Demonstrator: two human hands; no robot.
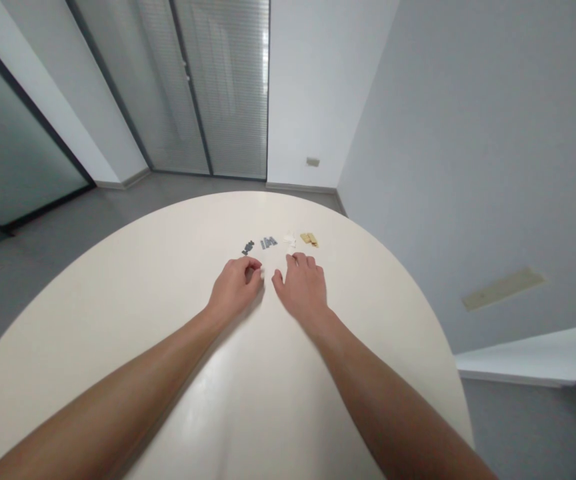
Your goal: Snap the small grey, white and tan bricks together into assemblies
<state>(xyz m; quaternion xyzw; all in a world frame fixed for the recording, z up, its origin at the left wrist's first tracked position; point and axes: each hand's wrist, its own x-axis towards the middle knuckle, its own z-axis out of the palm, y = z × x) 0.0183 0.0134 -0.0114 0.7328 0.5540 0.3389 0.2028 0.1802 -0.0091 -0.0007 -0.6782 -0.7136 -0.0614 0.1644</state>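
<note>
L hand point(234, 288) is curled, w/ thumb + fingertips pinched on a small white piece point(262, 273), too tiny to ID. R hand point(302, 288) is loosely cupped, fingertips down on the round cream table point(118, 313), nothing seen held. A row of small pieces is laid out just ahead of the hands: dark grey bits point(247, 248), blue-grey bits point(269, 243), white bits point(289, 241), tan bits point(309, 239), the last two nearest the R hand.

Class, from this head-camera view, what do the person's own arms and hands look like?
The left arm and right arm are bare, without sleeves, cables or markings. The left hand and right hand wear no gloves, and neither wrist shows a watch.
</note>
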